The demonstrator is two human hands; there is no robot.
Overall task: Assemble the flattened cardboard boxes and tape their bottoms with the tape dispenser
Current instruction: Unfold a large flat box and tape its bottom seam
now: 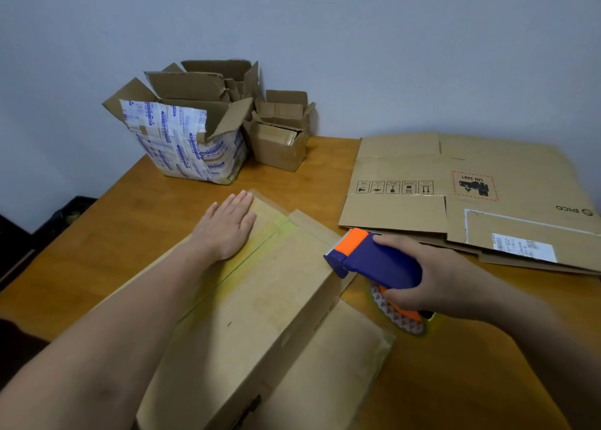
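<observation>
The left grip (227,226) lies flat, fingers straight, on the box (266,306) on the desk (107,250); the right grip (435,283) clasps the dispenser (380,262) just beside the box.

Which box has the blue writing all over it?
The big open box at the back left, wrapped in white tape with blue print. The small open box beside it is plain brown.

the left hand (227,226) lies flat, fingers straight, on the closed box (260,315) at centre. at 4 o'clock the right hand (432,283) grips the blue-and-orange tape dispenser (374,260), its nose at the box's right edge. flattened cardboard (487,175) lies at 2 o'clock and open boxes (195,130) at 11 o'clock on the table (455,381).
</observation>
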